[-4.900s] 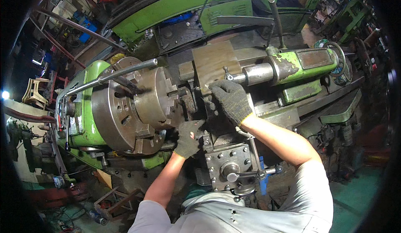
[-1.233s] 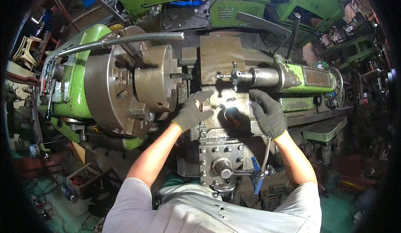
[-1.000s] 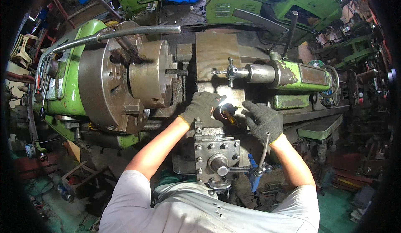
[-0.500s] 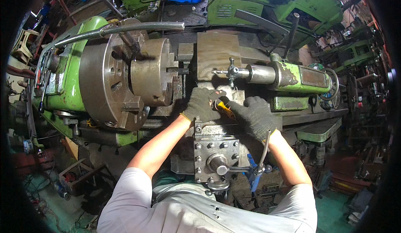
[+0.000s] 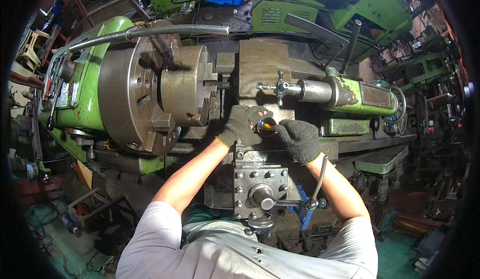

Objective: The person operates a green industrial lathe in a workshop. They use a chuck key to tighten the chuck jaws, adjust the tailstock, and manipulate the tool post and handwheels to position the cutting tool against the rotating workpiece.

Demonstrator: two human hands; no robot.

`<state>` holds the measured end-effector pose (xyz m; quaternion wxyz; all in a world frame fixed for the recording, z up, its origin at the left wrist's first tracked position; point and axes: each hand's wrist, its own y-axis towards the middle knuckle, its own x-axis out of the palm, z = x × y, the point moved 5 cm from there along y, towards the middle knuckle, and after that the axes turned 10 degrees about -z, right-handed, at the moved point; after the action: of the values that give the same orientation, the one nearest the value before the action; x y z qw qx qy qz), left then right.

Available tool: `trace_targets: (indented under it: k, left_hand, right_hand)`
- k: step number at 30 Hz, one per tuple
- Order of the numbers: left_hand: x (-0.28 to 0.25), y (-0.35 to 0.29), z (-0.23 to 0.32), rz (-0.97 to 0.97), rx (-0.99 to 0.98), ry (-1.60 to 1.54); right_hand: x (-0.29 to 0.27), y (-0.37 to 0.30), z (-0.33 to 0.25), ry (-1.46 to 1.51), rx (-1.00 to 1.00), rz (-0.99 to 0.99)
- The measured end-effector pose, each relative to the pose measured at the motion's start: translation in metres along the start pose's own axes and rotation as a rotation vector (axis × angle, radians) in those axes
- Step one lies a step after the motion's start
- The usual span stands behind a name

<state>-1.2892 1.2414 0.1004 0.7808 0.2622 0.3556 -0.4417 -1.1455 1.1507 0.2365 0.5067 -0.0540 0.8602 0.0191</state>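
Both my hands wear dark knit gloves and meet over the lathe carriage. My left hand [image 5: 242,125] is closed around a small round, dark-rimmed piece, cup-like or ring-like [image 5: 260,130]. To its right, my right hand [image 5: 302,140] is closed with its fingertips at the rim, on a slim yellow-orange piece [image 5: 269,127] that reaches into the round opening. Its exact kind is too small to tell. Just beyond the hands, a drill bit [image 5: 267,87] points left from a drill chuck [image 5: 282,88] in the tailstock [image 5: 350,95].
On the left stands the large lathe chuck [image 5: 185,86] with stepped jaws, below a long bent metal bar [image 5: 165,31]. Nearer me is the square tool post [image 5: 260,191] with its lever handle [image 5: 320,184]. A flat metal block [image 5: 264,61] lies behind the drill bit.
My right hand has moved slightly left and closer to my left hand. The yellow-orange piece, earlier showing longer, now sits mostly within the round opening. The view has shifted a little.
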Motion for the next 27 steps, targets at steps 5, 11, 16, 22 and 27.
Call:
trace_targets:
  k: [5,11,16,22,27]
  left_hand:
    - [-0.001,-0.002,-0.002,0.063,0.023,0.025]
    - [-0.015,-0.005,-0.001,0.112,-0.055,0.024]
    - [-0.038,-0.002,0.01,0.183,-0.075,0.037]
    - [-0.056,0.001,0.008,0.223,-0.121,-0.025]
    - [-0.065,0.007,-0.005,0.13,-0.283,-0.182]
  right_hand:
    - [0.011,0.002,-0.005,-0.209,0.002,-0.14]
    - [0.005,-0.005,0.002,0.068,0.084,0.013]
    - [0.002,-0.008,0.022,0.356,0.206,0.176]
    - [-0.007,-0.004,0.026,0.649,0.346,0.196]
    - [-0.025,0.011,0.019,0.702,0.342,0.264]
